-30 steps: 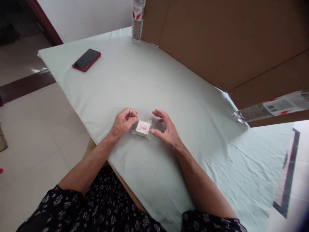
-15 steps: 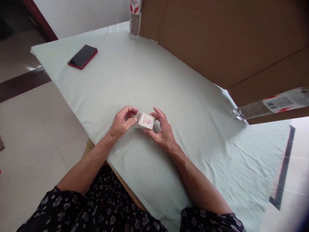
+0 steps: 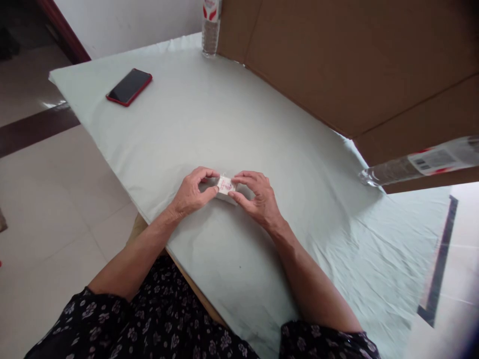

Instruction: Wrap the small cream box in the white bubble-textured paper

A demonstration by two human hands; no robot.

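Note:
Between my hands is a small white box (image 3: 225, 185) with reddish print on its top face, apparently with clear plastic around it; what kind of box it is I cannot tell. My left hand (image 3: 194, 192) grips its left end, thumb at the near side and fingers at the far side. At the opposite end my right hand (image 3: 259, 196) pinches the box between thumb and fingertips. The fingertips cover its corners. It sits at or just above the pale green cloth (image 3: 209, 124) on the table.
A phone in a red case (image 3: 129, 87) lies at the far left. One water bottle (image 3: 210, 37) stands at the back; another bottle (image 3: 430, 160) is at the right, by a large brown cardboard sheet (image 3: 322, 60). The table's left edge borders a tiled floor (image 3: 71, 184).
The box has shifted slightly left, and its printed face now looks more level. My right fingers have closed in over its end, while my left fingers have come onto the other end.

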